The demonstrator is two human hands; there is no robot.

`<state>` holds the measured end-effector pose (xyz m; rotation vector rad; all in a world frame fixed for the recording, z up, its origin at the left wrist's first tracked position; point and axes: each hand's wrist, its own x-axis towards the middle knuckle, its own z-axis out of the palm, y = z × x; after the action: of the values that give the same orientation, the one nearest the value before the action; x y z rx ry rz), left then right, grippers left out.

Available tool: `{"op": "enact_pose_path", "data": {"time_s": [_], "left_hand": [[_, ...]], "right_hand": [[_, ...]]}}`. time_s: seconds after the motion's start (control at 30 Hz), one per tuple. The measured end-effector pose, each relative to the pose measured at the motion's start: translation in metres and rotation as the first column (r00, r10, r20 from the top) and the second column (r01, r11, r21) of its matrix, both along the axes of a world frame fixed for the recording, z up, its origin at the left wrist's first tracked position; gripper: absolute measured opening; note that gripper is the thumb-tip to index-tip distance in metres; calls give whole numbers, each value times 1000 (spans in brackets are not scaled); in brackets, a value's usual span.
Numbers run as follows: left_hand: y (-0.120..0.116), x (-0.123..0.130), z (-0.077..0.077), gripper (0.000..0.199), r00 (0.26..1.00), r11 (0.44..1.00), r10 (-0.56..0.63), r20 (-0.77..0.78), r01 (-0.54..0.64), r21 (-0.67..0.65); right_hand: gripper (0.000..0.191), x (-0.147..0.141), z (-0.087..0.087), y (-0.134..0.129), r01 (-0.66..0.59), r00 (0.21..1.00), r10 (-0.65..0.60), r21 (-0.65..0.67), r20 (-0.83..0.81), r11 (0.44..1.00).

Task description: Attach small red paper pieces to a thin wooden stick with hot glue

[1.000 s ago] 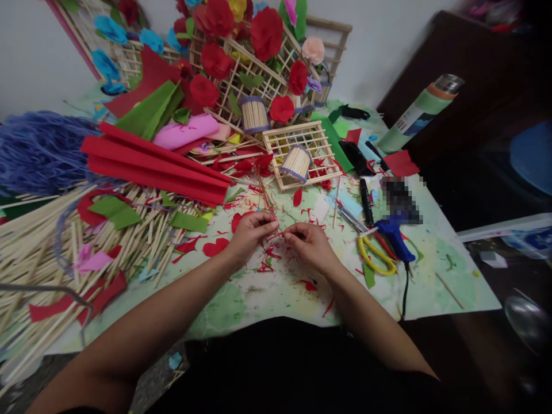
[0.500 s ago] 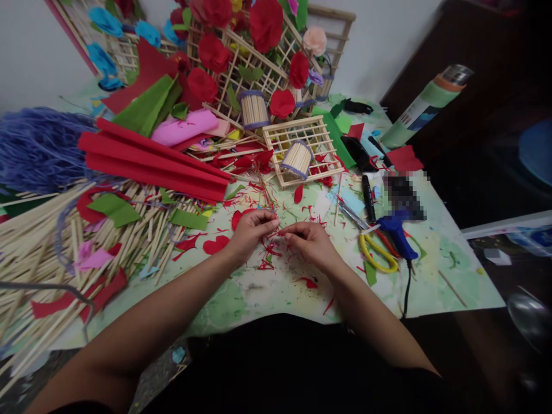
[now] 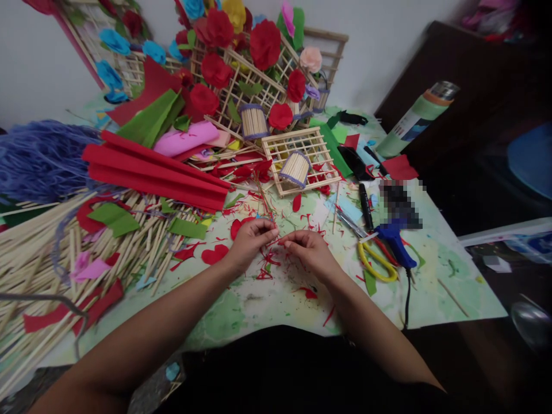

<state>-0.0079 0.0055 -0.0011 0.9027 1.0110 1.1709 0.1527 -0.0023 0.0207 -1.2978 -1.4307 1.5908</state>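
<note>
My left hand [image 3: 253,244] is above the middle of the table, thumb and fingers pinched together. Facing it, my right hand [image 3: 307,250] is also closed in a pinch, its fingertips a small gap away from the left ones. Something thin and reddish shows at the fingertips, too small to name. Just beyond my left hand runs a bunch of thin stems [image 3: 264,198]. Red paper scraps [image 3: 265,275] lie under and around both hands. Left of my left hand are red paper petals [image 3: 214,254].
A stick lattice with a small basket [image 3: 295,168] stands behind the hands, paper flowers [image 3: 264,45] further back. Wooden sticks [image 3: 38,247], red crepe paper [image 3: 159,172] and purple strands [image 3: 43,161] fill the left. Rightward are scissors [image 3: 377,265], a blue glue gun [image 3: 397,244] and a bottle [image 3: 416,121].
The camera view has shifted slightly, so the table sits a little lower in the picture. Both hands keep their pinch at nearly the same spot.
</note>
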Motion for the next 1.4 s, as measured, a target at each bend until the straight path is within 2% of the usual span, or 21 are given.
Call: {"op": "enact_pose_path", "data": {"time_s": [0.23,0.37,0.53,0.7,0.9,1.03,1.4], "left_hand": [[1,1,-2,20,998,999,21,-67,-18,40],[1,1,0,21,994,999,27,-107,-22,47],[0,1,1,21,990,999,34,-135,-29,39],[0,1,0,22,986,998,42,-159,-33,59],[0,1,-1,20,986,997,47,-162,-36,69],[0,2,0,19,987,998,33,-156,-24,59],[0,2,-1,20,990,998,25,-142,-18,53]], "right_hand": [[18,-1,-1,0,3,999,-4,-36,-36,999],[23,-1,1,1,-19,999,19,22,-26,1000],[22,-6,5,-1,-23,982,4,98,188,995],[18,-14,7,-6,-45,896,-67,242,438,969],[17,-19,8,-9,-112,793,-164,405,586,907],[13,-20,7,-9,-122,775,-188,434,603,892],[8,-20,5,-10,-135,784,-226,513,578,848]]}}
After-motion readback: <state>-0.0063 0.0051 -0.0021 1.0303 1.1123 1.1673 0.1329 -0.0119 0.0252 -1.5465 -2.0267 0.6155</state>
